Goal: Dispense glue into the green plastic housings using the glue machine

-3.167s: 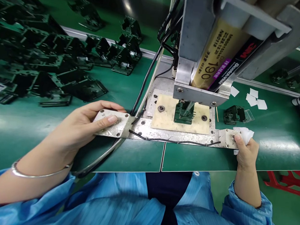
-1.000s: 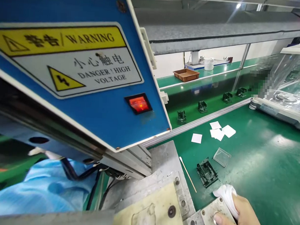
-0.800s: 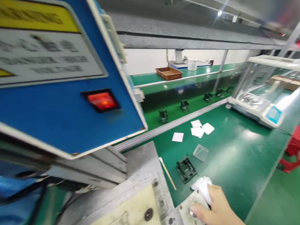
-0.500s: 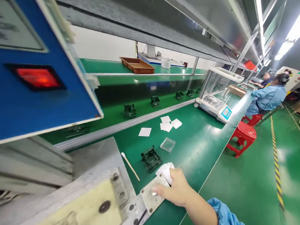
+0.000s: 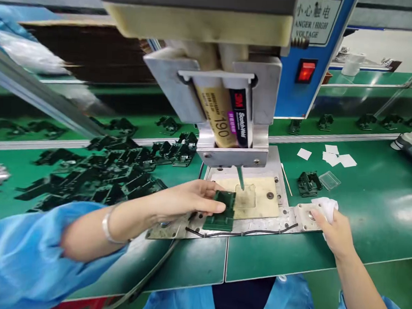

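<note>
My left hand (image 5: 193, 198) grips a dark green plastic part (image 5: 224, 215) between thumb and fingers, at the left of a cream pad (image 5: 270, 209). Just above the pad hangs the thin nozzle (image 5: 239, 178) of a dispensing machine, which carries a two-barrel adhesive cartridge (image 5: 224, 112). My right hand (image 5: 339, 231) is closed round a crumpled white cloth (image 5: 329, 205). Its thumb rests on a round metal button (image 5: 311, 215) in a small metal plate. Close by the cloth stands another dark green part (image 5: 309, 183), with a clear plastic lid (image 5: 329, 180) beside it.
A large heap of dark green parts (image 5: 112, 173) covers the bench at left. Several white squares (image 5: 347, 160) and a cotton swab (image 5: 287, 180) lie right of the machine. A black cable (image 5: 253, 233) runs along the base's front. More parts line the back channel.
My view has swung left from the right bench, bringing the dispenser, my left hand and its green part into sight. My right hand still holds the cloth, thumb at the button.
</note>
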Available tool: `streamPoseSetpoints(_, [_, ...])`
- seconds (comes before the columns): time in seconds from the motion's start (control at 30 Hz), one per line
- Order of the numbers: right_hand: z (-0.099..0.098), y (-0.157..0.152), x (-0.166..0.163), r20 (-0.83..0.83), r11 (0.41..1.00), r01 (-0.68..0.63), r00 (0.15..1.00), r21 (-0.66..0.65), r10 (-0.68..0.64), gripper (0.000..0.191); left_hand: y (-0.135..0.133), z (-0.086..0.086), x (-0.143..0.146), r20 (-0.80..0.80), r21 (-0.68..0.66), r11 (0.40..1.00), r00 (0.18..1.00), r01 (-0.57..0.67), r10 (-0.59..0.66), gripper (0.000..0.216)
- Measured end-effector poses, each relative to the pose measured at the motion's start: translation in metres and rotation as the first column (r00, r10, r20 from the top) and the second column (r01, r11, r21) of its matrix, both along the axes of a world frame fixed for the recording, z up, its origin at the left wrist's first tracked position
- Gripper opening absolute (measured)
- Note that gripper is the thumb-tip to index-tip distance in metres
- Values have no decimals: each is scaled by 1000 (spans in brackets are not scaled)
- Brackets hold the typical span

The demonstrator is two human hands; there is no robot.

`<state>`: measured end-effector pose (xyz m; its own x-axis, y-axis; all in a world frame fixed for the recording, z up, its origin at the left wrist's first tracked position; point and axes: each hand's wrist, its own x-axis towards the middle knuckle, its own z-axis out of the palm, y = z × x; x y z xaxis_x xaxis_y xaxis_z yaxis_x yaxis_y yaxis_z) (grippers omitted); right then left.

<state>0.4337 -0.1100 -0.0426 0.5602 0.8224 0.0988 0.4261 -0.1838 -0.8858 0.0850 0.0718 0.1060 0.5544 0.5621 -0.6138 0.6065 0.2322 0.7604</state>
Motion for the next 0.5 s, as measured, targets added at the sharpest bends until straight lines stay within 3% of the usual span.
streamPoseSetpoints(0.13, [0, 2, 7, -18, 999, -39, 999, -37, 39, 56, -2, -23, 31, 192, 31, 998, 980, 52, -57, 58])
streamPoseSetpoints(0.23, [0, 3, 8, -13, 999, -42, 999, -34, 42, 56, 1, -36, 43, 289, 169, 981, 948, 90, -137, 62])
streamPoseSetpoints(0.4, [6, -1, -4, -4, 1000, -1, 1000, -4, 1, 53, 2, -55, 44, 245, 408, 912, 957, 43, -155, 62])
streamPoseSetpoints(0.5, [5, 0, -6, -8, 1000, -5, 1000, 10, 5, 53, -2, -54, 28, 145, 538, 839, 972, 79, -185, 67])
